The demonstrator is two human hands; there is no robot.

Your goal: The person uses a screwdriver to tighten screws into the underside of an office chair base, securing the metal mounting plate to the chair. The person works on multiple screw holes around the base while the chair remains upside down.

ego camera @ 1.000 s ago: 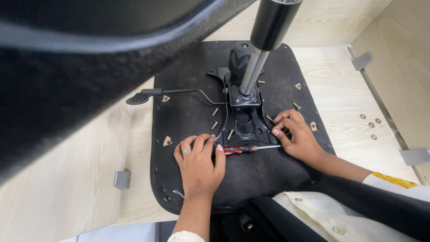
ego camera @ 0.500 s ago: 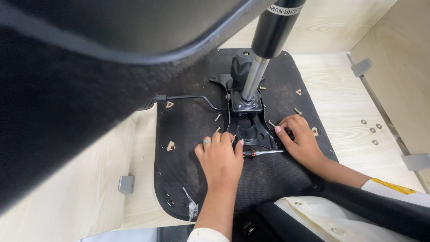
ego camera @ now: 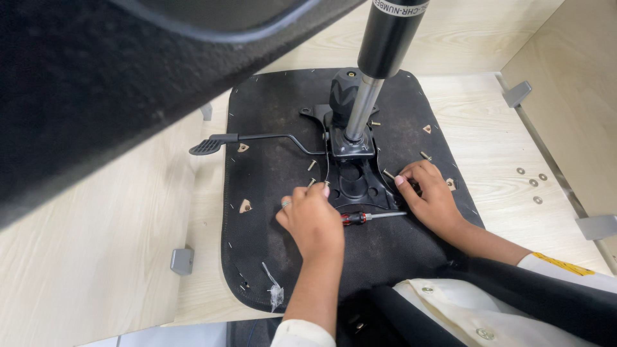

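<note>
The left hand (ego camera: pixel 313 218) rests knuckles-up on the black underside of the seat pan (ego camera: pixel 276 244), fingers curled loosely at the edge of the black metal mechanism plate (ego camera: pixel 355 183); whether it pinches anything I cannot tell. The right hand (ego camera: pixel 429 196) lies beside the plate's other edge, fingers bent down onto it, gripping nothing that shows. Between the two hands a red-and-black screwdriver (ego camera: pixel 369 217) lies flat on the pan, held by neither; loose screws (ego camera: pixel 425 155) lie scattered near the plate. The gas-lift cylinder (ego camera: pixel 379 64) rises from the plate, with a white band of lettering at its top; a black lever (ego camera: pixel 247 138) reaches left; small washers (ego camera: pixel 531 183) sit on the pale wooden floor (ego camera: pixel 116 270).
</note>
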